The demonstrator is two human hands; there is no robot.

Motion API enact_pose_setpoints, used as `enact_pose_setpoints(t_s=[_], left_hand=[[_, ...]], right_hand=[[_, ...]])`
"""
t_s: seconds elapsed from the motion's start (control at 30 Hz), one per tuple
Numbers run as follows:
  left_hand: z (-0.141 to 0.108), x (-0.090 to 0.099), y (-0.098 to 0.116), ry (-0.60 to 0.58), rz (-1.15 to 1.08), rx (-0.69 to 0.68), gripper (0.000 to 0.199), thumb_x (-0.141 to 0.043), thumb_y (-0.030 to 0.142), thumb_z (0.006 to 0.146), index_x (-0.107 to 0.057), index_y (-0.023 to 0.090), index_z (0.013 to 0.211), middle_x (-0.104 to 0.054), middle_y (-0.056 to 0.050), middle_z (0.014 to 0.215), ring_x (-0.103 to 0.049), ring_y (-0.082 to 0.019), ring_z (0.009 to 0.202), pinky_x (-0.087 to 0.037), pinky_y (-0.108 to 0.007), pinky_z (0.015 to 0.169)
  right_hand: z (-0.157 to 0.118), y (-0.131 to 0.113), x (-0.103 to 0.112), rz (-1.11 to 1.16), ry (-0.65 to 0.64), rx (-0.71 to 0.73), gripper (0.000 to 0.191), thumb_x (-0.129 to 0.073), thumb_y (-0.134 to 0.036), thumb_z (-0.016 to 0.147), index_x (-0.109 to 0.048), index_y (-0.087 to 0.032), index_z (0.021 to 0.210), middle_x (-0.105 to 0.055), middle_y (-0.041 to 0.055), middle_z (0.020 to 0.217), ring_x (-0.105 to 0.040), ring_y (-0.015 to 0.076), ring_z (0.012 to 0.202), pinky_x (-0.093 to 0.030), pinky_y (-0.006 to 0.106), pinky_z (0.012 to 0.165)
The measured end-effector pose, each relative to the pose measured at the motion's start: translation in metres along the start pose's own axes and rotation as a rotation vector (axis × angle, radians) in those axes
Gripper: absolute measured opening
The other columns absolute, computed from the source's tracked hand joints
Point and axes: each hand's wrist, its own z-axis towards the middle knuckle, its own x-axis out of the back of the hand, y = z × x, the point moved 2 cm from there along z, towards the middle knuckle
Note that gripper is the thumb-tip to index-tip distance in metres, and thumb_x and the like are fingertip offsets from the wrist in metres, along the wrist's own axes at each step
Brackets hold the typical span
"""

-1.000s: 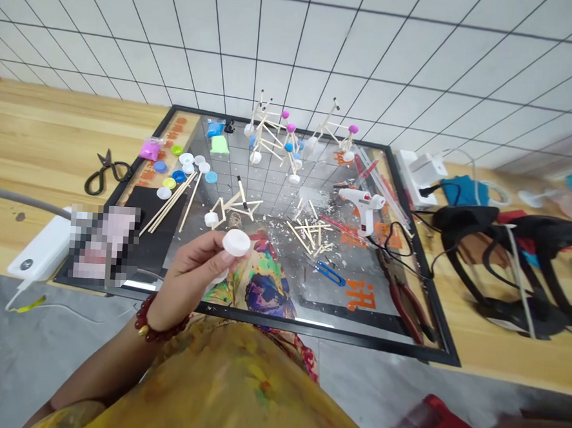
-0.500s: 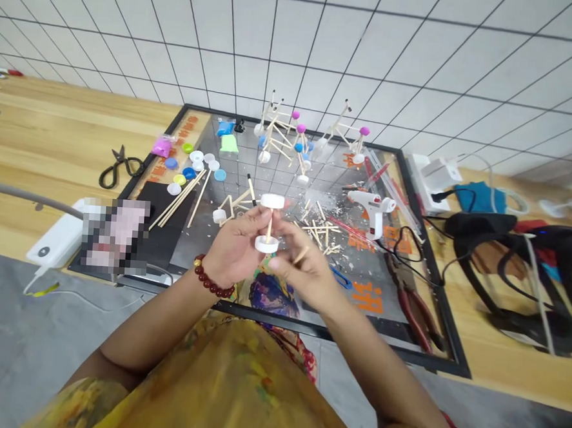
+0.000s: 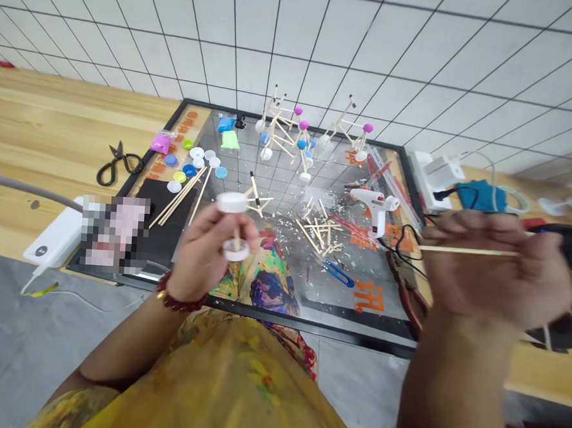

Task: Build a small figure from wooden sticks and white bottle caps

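Note:
My left hand is closed on a short wooden stick with a white bottle cap at its upper end and a second white cap at its lower end. Off to the right, above the table edge, my right hand is raised and blurred, with its fingers curled. A thin wooden stick lies across it, held by the thumb and fingers. Behind my left hand, a small frame of joined sticks lies on the glossy board.
Stick models with coloured caps stand at the back. A white glue gun, cut sticks, blue snips and red-handled pliers lie to the right. Loose caps, long sticks and black scissors are left.
My right hand has left the capped stick and swung far right and up, carrying the thin stick. The left hand has shifted left with the capped stick, uncovering the board's middle.

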Motion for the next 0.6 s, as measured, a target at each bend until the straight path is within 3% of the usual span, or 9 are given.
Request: enact_pose_setpoints(t_s=[0.03,0.1,0.13,0.2,0.37,0.5,0.6], left_hand=[[0.005,-0.003,-0.018,-0.026,-0.029,0.168,0.013,-0.073,0.029,0.087,-0.071,0.016,0.086,-0.070,-0.003,0.077,-0.066,-0.013,0.065,-0.057,-0.027,0.063],[0.017,-0.009,-0.051,-0.025,-0.090,0.423,0.014,-0.072,0.026,0.087,-0.068,0.013,0.083,-0.066,-0.002,0.072,-0.065,-0.012,0.063,-0.057,-0.027,0.062],[0.023,-0.011,-0.065,0.010,-0.107,0.505,0.013,-0.072,0.023,0.087,-0.067,0.012,0.082,-0.066,-0.002,0.073,-0.067,-0.013,0.065,-0.058,-0.028,0.065],[0.033,-0.013,-0.085,0.084,-0.123,0.614,0.009,-0.069,0.018,0.088,-0.067,0.011,0.083,-0.068,-0.004,0.076,-0.070,-0.016,0.071,-0.060,-0.032,0.071],[0.044,-0.005,-0.098,0.131,-0.109,0.633,0.005,-0.066,0.009,0.088,-0.071,0.008,0.086,-0.072,-0.008,0.080,-0.072,-0.017,0.076,-0.059,-0.035,0.083],[0.043,0.001,-0.101,0.084,-0.136,0.616,0.008,-0.071,0.008,0.082,-0.073,0.009,0.089,-0.075,-0.009,0.084,-0.073,-0.018,0.080,-0.056,-0.032,0.082],[0.042,0.003,-0.104,0.075,-0.152,0.611,0.011,-0.076,0.010,0.079,-0.075,0.010,0.090,-0.076,-0.009,0.085,-0.073,-0.017,0.080,-0.056,-0.033,0.085]], right_hand=[[-0.006,0.007,-0.018,0.002,-0.064,-0.041,0.035,-0.069,-0.064,0.079,-0.073,-0.029,0.074,-0.055,0.0067,0.077,-0.054,0.0190,0.072,-0.041,0.036,0.063],[-0.019,0.028,-0.053,-0.067,-0.139,-0.121,0.055,-0.059,-0.077,0.080,-0.070,-0.024,0.070,-0.045,0.0008,0.053,-0.044,0.0153,0.053,-0.034,0.031,0.052],[-0.023,0.039,-0.067,-0.117,-0.129,-0.144,0.061,-0.053,-0.081,0.082,-0.068,-0.023,0.069,-0.042,-0.0014,0.049,-0.038,0.0133,0.047,-0.029,0.029,0.049],[-0.029,0.059,-0.087,-0.132,-0.121,-0.104,0.057,-0.056,-0.077,0.083,-0.066,-0.022,0.072,-0.049,-0.0014,0.051,-0.042,0.0121,0.047,-0.029,0.027,0.047],[-0.037,0.094,-0.095,-0.110,-0.136,-0.071,0.045,-0.062,-0.066,0.086,-0.069,-0.023,0.080,-0.063,0.0000,0.064,-0.055,0.0132,0.055,-0.043,0.027,0.052],[-0.044,0.109,-0.095,-0.201,-0.150,-0.142,0.027,-0.077,-0.050,0.080,-0.073,-0.024,0.084,-0.071,0.0001,0.076,-0.064,0.0136,0.066,-0.053,0.028,0.065],[-0.045,0.113,-0.099,-0.160,-0.205,-0.229,0.026,-0.086,-0.041,0.070,-0.073,-0.024,0.084,-0.074,0.0002,0.079,-0.068,0.0150,0.070,-0.058,0.030,0.068]])
